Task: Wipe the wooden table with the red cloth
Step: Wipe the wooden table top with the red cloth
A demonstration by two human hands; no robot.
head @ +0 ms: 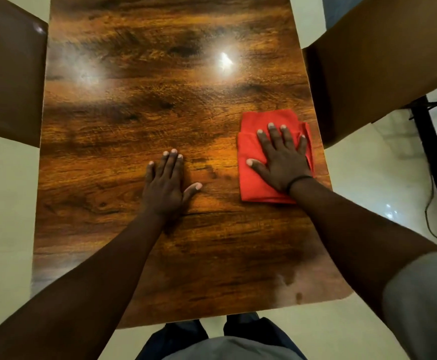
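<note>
A glossy wooden table (139, 105) fills the middle of the head view. A folded red cloth (256, 183) lies flat near the table's right edge. My right hand (282, 157) presses down on the cloth, palm flat and fingers spread. It covers most of the cloth's middle. My left hand (166, 181) rests flat on the bare wood to the left of the cloth, fingers together and thumb out, with nothing in it.
A brown chair (7, 81) stands against the table's left side and another brown chair (378, 71) at the right. A black stand with cables (433, 152) is on the pale floor at the far right. My legs are at the table's near edge.
</note>
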